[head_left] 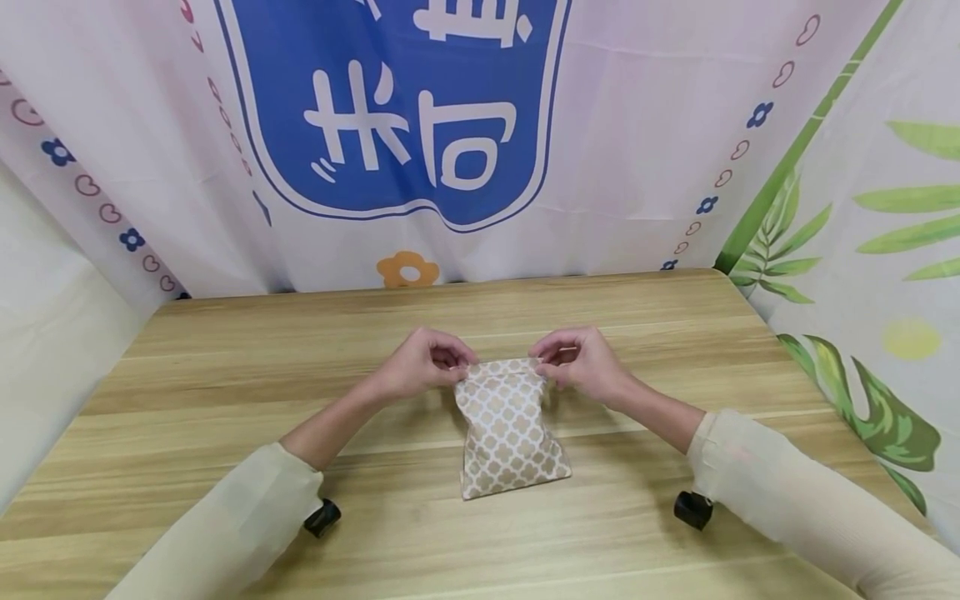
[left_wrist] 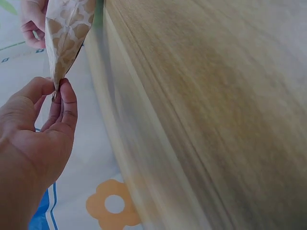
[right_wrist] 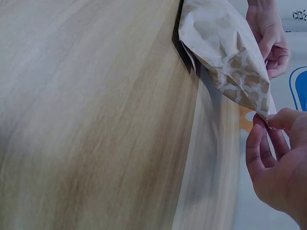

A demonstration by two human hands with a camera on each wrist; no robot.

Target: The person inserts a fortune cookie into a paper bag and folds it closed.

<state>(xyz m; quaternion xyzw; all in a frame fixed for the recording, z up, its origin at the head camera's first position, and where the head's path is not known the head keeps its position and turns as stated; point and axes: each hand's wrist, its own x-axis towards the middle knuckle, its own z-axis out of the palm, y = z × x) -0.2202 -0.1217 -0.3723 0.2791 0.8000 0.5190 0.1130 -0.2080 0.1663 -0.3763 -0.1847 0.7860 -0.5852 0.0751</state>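
- The light wooden table is standing before a printed white backdrop curtain.
- The small beige pouch with a white lattice pattern is lying at the table's centre.
- We are pinching its far left corner with our left hand, fingers curled.
- Our right hand is pinching the far right corner likewise.

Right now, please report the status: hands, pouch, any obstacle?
Left hand pinches the patterned pouch at one top corner, right hand the other. Pouch bottom rests on the wooden table. Nothing in the way.
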